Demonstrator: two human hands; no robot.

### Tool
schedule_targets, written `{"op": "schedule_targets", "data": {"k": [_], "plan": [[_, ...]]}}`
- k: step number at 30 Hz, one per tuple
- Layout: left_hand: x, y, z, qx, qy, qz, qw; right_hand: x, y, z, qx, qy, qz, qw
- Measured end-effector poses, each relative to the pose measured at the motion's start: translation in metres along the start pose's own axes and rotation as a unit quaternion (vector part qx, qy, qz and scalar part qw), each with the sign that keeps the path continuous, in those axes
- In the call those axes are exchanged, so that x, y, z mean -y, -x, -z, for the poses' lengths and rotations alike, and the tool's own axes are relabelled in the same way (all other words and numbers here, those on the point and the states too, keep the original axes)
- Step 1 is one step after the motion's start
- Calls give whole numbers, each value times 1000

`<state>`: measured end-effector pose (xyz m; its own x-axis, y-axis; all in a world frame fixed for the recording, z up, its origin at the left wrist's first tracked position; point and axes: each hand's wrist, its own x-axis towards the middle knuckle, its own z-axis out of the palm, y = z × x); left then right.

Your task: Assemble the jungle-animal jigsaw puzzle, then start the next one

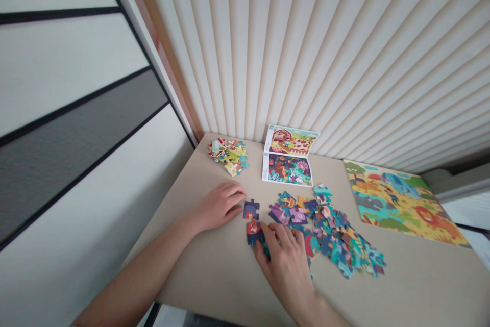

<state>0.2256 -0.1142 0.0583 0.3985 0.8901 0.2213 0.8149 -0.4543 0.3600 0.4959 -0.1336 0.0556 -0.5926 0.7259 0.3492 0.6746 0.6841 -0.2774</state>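
Pleated screen (268, 51), off-white, stands behind the work area and spans most of the upper view. Beige counter (214, 276) carries all puzzle material. Assembled animal puzzle (400, 199) lies flat at the right side of the counter; lion, elephant and hippo legible on a yellow and green ground. Large heap of puzzle pieces (337, 235), mostly teal, purple and dark blue, spreads between that puzzle and the right hand (264, 240), some pieces overlapping. Right hand: palm down at the near left edge of the heap, index fingertip at the dark piece with a red figure (253, 233); grip partly hidden by the fingers, so whether it is closed on a piece cannot be told. Left hand (238, 204): on the counter, fingers together and slightly bent, narrow gap to the thumb, nothing seen in the grip. Open picture booklet (289, 156) sits near the screen, barn scene above, dark multicoloured scene below. Smaller heap of pieces (229, 156), yellow, green and red, lies left of the booklet. Blue-purple piece (251, 209) lies just beside the left fingertips, directly above the red-figure piece; interlock between the two cannot be told.
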Motion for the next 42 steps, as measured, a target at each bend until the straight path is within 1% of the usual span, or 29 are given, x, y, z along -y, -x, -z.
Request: {"op": "schedule_targets", "data": {"k": [3, 9, 16, 20, 25, 27, 29, 31, 33, 36, 38, 40, 42], "plan": [[2, 1, 2, 17, 1, -8, 1000, 1, -1, -4, -13, 11, 7, 1000], [3, 3, 3, 35, 9, -10, 999, 4, -2, -14, 21, 24, 12, 999], [0, 3, 2, 28, 13, -9, 999, 3, -3, -15, 27, 20, 19, 999], [-3, 3, 3, 24, 12, -7, 1000, 1, -3, -15, 31, 23, 35, 999], [-3, 2, 3, 17, 8, -10, 1000, 1, -4, -17, 38, 23, 43, 998], [-3, 1, 3, 14, 2, -11, 1000, 3, -4, -14, 33, 19, 47, 998], [-7, 2, 4, 7, -10, -13, 1000, 4, -1, -6, 24, 8, 57, 998], [-16, 4, 7, -3, -37, -11, 999, 1, 8, 6, 14, -12, 75, 997], [-32, 13, 9, -9, -74, -5, 997, -8, 23, 20, 5, -38, 99, 994], [-62, 36, 7, 3, -105, -1, 994, -31, 54, 35, -21, -56, 135, 989], [-84, 55, -1, -15, -105, 6, 994, -49, 75, 39, -34, -47, 141, 988], [-104, 71, -13, -41, -90, 16, 995, -64, 95, 38, -43, -40, 118, 991], [-122, 80, -27, -60, -70, 28, 995, -74, 110, 35, -50, -34, 80, 995]]}}
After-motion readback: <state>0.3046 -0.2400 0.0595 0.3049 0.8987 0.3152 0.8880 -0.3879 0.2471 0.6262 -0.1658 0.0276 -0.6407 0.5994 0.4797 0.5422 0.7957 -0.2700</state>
